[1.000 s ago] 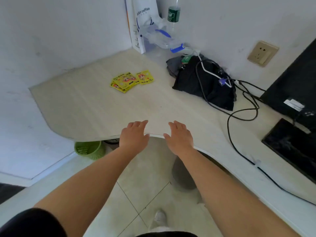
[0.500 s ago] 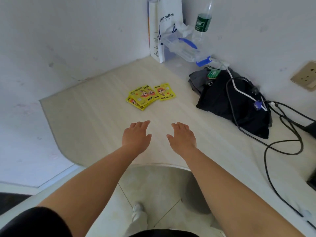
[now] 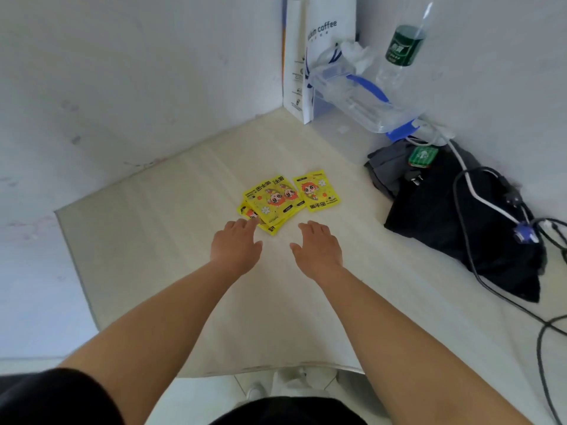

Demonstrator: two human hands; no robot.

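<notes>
Several yellow sachets with a cartoon figure lie on the pale desk: an overlapping pile and one single sachet just to its right. My left hand is stretched out flat, palm down, with its fingertips at the near edge of the pile. My right hand is also flat and holds nothing, a short way in front of the single sachet.
A white coffee paper bag, a clear plastic container with blue trim and a green-labelled bottle stand in the far corner. A black bag with cables lies at the right. Walls close the desk at left and back.
Both hands have moved forward over the desk from its front edge toward the sachets. The view has come closer to the corner.
</notes>
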